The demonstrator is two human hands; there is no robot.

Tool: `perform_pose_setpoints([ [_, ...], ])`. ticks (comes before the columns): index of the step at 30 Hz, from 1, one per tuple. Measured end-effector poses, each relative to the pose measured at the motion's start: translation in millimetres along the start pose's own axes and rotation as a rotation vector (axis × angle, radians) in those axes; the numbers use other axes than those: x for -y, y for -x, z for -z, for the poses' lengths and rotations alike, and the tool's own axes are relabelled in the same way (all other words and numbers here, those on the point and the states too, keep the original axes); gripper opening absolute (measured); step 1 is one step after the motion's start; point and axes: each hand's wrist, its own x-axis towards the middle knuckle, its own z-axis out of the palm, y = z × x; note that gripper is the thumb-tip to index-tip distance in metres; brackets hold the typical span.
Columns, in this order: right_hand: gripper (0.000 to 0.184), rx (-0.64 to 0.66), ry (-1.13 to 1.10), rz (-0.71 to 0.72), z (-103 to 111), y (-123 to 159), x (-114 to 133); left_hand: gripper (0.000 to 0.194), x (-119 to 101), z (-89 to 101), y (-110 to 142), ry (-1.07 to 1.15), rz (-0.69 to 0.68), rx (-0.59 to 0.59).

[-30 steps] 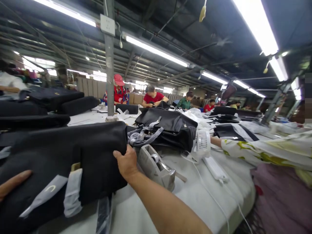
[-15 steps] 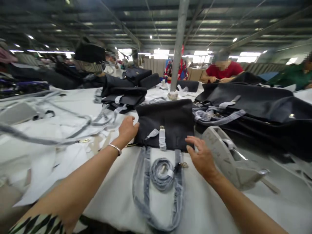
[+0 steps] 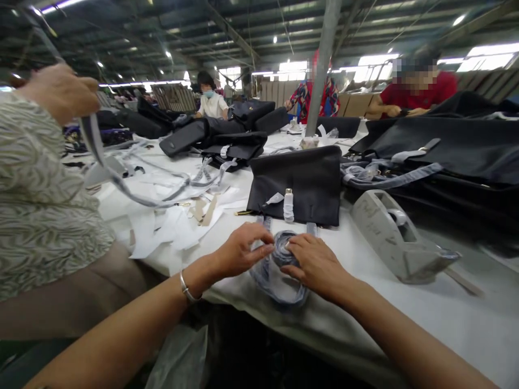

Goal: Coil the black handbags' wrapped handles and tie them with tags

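On the white table lies a black handbag (image 3: 298,181) with a wrapped clasp strap (image 3: 288,208) on its flap. Its plastic-wrapped grey-blue handle (image 3: 281,297) loops toward me. Inside that loop rests a rolled-up strap (image 3: 284,248), also wrapped. At the roll's left side is my left hand (image 3: 243,249), thumb and fingers apart, the tips at its edge. My right hand (image 3: 318,265) reaches over the roll's right side, fingers bent onto it and thumb below. Part of the roll is hidden under the right fingers.
A grey tape dispenser (image 3: 389,237) stands at the right, before a pile of black bags (image 3: 458,146). Paper scraps (image 3: 182,221) and loose straps lie left. A co-worker's hand (image 3: 60,94) lifts a long strap (image 3: 117,181) at the left. A pole (image 3: 322,70) rises behind.
Both my hands have left the bag's sides and come down and inward to the rolled strap. A co-worker has entered at the left, raising a strap. The view has shifted left.
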Motion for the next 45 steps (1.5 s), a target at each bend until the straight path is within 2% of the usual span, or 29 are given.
perform_pose_setpoints([
  [3,0.026,0.089,0.131,-0.031,4.3,-12.6,8.5,0.016,-14.3,-11.0,26.4,-0.035,-0.052,0.205],
  [6,0.023,0.149,0.13,0.004,6.4,-19.9,4.0,0.021,-23.9,-32.6,49.2,-0.236,-0.137,0.335],
  [8,0.025,0.17,0.083,0.067,7.9,-19.5,-1.8,0.024,-28.0,-46.2,59.7,-0.435,-0.191,0.357],
  [11,0.032,0.165,0.06,0.135,11.7,-10.7,-4.8,0.03,-31.6,-57.9,67.3,-0.634,-0.229,0.317],
  [13,0.04,0.095,0.057,0.123,14.6,-1.6,-2.8,0.029,-31.8,-60.7,68.2,-0.688,-0.248,0.304],
  [15,0.043,-0.04,0.007,0.058,16.1,9.0,-1.5,0.024,-30.7,-61.9,67.7,-0.731,-0.276,0.312],
  [18,0.032,-0.213,-0.136,-0.086,10.6,29.1,-6.5,0.019,-30.1,-61.8,66.8,-0.789,-0.302,0.325],
  [21,0.022,-0.293,-0.257,-0.168,-6.3,55.1,-13.2,0.025,-32.4,-58.6,65.9,-0.803,-0.298,0.339],
  [23,0.022,-0.343,-0.291,-0.16,-18.6,71.9,-12.8,0.03,-34.2,-55.7,64.5,-0.788,-0.313,0.362],
  [26,0.035,-0.413,-0.232,-0.065,-25.7,88.3,-4.5,0.02,-34.8,-52.3,61.2,-0.753,-0.366,0.401],
  [28,0.046,-0.391,-0.161,0.024,-21.5,90.0,1.6,0.015,-32.8,-50.6,58.6,-0.715,-0.38,0.394],
  [31,0.052,-0.279,-0.12,0.113,-8.7,81.9,4.9,0.018,-28.4,-48.2,55.0,-0.655,-0.365,0.365],
  [33,0.047,-0.219,-0.125,0.14,0.1,75.7,4.0,0.019,-26.9,-47.7,54.5,-0.652,-0.365,0.369],
  [36,0.03,-0.161,-0.156,0.181,9.8,71.9,3.8,0.022,-25.7,-51.1,57.4,-0.663,-0.37,0.375],
  [41,0.011,-0.11,-0.193,0.208,15.1,73.6,10.1,0.021,-20.2,-61.1,60.4,-0.649,-0.309,0.252],
  [45,0.011,-0.053,-0.25,0.158,9.8,73.2,14.4,0.015,-17.4,-65.8,58.8,-0.712,-0.367,0.174],
])
